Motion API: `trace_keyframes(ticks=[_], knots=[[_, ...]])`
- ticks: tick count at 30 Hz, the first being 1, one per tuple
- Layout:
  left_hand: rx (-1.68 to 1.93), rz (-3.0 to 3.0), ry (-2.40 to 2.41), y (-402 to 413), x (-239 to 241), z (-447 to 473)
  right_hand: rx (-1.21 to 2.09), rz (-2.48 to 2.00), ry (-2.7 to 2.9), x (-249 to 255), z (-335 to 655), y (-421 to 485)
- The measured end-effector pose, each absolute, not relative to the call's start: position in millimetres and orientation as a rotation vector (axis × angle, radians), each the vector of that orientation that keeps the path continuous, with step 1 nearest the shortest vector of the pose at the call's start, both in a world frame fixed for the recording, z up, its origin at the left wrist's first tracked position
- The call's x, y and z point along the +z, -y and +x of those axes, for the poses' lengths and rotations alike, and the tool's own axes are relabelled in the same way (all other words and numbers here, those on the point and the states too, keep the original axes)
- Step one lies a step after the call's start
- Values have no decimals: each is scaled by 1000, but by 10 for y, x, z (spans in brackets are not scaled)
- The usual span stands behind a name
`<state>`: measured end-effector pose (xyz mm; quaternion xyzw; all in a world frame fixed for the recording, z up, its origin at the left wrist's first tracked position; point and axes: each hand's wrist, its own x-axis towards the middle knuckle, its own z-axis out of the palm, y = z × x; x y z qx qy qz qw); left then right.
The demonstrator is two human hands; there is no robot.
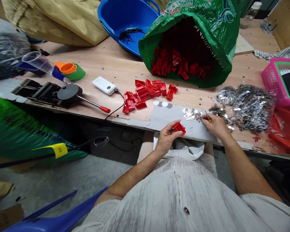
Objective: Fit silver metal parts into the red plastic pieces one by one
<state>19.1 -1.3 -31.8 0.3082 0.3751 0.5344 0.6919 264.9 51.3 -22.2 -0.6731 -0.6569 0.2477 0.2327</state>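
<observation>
Between the thumb and fingers of my left hand (166, 138) is a small red plastic housing (179, 128), held over the front edge of a grey board (157, 119). My right hand (216, 125) grips a thin tool with a yellow handle (210, 120), which looks like a small screwdriver. Its fingertips are at the right side of a pile of small shiny metal pieces (191, 114) on the board. More dark metal pieces (218, 111) lie just beyond that hand. A loose heap of red plastic housings (145, 91) sits on the table, left of the board.
A green sack (149, 42) lies open, with many red housings inside. Behind stands a blue basin (106, 19). A lever press (69, 92), white power bank (103, 85) and cable are at left. Bagged metal parts (252, 104) and a pink basket (270, 79) are at right.
</observation>
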Motion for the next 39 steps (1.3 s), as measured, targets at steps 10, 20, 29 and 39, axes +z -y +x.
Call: trace_keyframes(ticks=[10, 20, 29, 39], knots=[[1186, 643, -777, -7, -234, 212, 1069, -1537, 1625, -27, 2461, -362], [1163, 619, -736, -8, -149, 225, 1297, -1411, 1493, 281, 2124, -165], [1159, 594, -754, 4, -174, 232, 1092, -1487, 1583, 130, 2152, -104], [1127, 573, -801, -27, -163, 189, 352, -1525, 1724, -67, 2639, 171]])
